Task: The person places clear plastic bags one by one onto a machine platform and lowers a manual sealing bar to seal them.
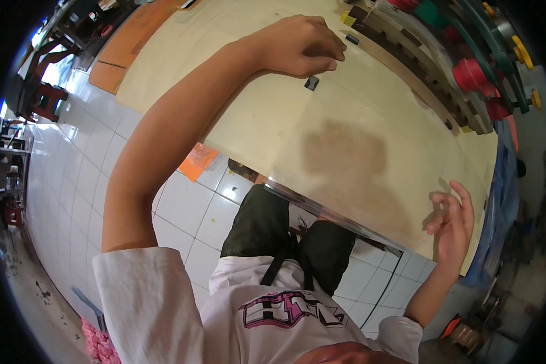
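My left hand [303,47] reaches over the far part of the pale yellow tabletop [242,109]. Its fingers are bent, with a gap between thumb and fingertips, and I see nothing held in it. Just past those fingertips lies a small black block [352,39]. Another small dark block [311,83] rests right below the thumb. At the table's near right side, my right hand [452,221] is raised with loosely curled, separated fingers and holds nothing visible.
Along the far right edge runs a notched wooden rack [424,79]. Beyond it are red spools [470,76] and green machine parts [485,42]. Blue plastic sheeting [497,212] hangs at the right end. A brown wooden board [124,51] adjoins the table's left side.
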A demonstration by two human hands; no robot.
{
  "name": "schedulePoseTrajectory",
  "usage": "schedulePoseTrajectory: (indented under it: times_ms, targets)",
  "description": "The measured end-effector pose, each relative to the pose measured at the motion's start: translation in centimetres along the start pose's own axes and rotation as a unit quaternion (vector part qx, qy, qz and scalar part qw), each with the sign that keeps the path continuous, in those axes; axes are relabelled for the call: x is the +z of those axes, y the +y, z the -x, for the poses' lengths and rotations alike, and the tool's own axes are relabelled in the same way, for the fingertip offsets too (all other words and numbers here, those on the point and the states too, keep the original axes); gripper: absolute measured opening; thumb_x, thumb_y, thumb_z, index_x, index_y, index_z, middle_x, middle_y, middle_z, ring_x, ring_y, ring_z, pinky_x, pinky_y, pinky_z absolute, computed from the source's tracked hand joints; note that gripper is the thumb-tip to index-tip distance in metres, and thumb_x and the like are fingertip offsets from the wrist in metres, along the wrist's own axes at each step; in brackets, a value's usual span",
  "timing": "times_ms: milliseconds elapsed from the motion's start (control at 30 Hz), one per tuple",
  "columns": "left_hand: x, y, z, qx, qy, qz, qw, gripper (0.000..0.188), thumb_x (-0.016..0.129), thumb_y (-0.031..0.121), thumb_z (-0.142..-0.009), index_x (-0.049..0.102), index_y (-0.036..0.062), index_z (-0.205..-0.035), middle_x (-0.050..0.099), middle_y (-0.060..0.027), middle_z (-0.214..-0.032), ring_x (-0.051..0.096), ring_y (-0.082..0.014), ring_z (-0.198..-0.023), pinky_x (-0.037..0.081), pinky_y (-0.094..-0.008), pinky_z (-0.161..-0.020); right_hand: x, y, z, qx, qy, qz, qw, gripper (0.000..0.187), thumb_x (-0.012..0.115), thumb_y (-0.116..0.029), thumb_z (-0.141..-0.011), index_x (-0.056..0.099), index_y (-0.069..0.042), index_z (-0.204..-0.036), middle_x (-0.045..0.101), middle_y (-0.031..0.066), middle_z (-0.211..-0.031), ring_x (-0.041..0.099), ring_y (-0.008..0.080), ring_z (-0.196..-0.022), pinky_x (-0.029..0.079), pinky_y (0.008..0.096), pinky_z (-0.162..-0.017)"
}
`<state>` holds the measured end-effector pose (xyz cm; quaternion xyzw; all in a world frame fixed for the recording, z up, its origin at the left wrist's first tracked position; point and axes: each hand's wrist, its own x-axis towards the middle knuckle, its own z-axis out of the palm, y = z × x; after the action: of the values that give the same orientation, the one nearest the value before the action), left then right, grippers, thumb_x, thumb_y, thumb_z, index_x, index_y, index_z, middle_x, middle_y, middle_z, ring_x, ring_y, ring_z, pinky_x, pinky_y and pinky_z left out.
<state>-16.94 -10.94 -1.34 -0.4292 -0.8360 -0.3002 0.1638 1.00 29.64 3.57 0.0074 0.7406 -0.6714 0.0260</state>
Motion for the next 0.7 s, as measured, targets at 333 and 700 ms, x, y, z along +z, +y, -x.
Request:
schedulePoseTrajectory:
  times_ms: [333,700]
  targets:
    - [-0.2,0.2,0.0,-0.02,-0.007,0.0,1.0,0.026,0.067,0.018,-0.084,0.073,-0.0002,-0.102,0.071,-0.0138,-0.114,0.06,-0.0296,-0.107,0.049,-0.0407,-0.093,1.0,-2.5,-6.5,0.046,0.024,0.181,0.982,0.038,0.069,-0.011,-0.091,0.054,0.003,-0.123,0.062,0.0051,-0.071,0.042,0.0035,-0.038,0.031,0.0187,-0.036]
    - [0.1,0.2,0.2,0.006,0.027,-0.003,1.0,0.026,0.066,0.023,-0.083,0.075,0.0032,-0.097,0.073,-0.0109,-0.106,0.063,-0.0287,-0.1,0.053,-0.0403,-0.086,-0.8,1.9,-7.5,-0.003,0.067,0.114,0.991,0.027,0.069,-0.014,-0.093,0.061,0.003,-0.111,0.065,0.0081,-0.077,0.04,0.0026,-0.037,0.028,0.0193,-0.032]
